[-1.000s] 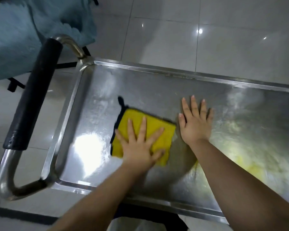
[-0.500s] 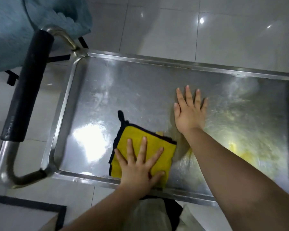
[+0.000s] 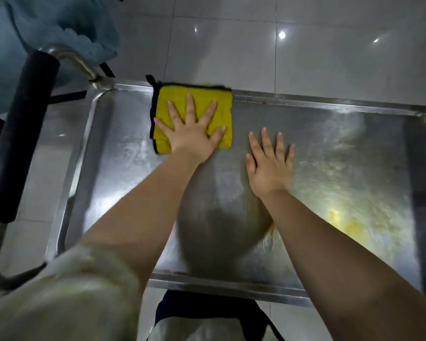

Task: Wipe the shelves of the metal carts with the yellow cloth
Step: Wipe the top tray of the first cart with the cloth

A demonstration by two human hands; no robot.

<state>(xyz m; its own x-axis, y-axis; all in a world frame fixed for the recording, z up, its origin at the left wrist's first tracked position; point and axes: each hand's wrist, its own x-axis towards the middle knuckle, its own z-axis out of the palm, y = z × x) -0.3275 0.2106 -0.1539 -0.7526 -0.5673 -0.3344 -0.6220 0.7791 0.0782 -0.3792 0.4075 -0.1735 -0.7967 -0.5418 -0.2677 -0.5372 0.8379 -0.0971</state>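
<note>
A folded yellow cloth (image 3: 221, 104) with a dark edge lies at the far rim of the metal cart's top shelf (image 3: 354, 153). My left hand (image 3: 192, 136) presses flat on the cloth with its fingers spread. To its right, my right hand (image 3: 268, 166) rests flat on the bare steel, fingers straight, apart from the cloth. The shelf is shiny and scratched, with yellowish reflections on its right half.
The cart's handle (image 3: 17, 143), a steel tube with a black grip, stands at the left end. A blue-grey fabric (image 3: 35, 28) hangs beyond it at the top left. Glossy white floor tiles (image 3: 305, 57) lie past the far rim.
My left hand has pushed the cloth from the near rim across the shelf to the far rim. My right hand has stayed flat in about the same spot.
</note>
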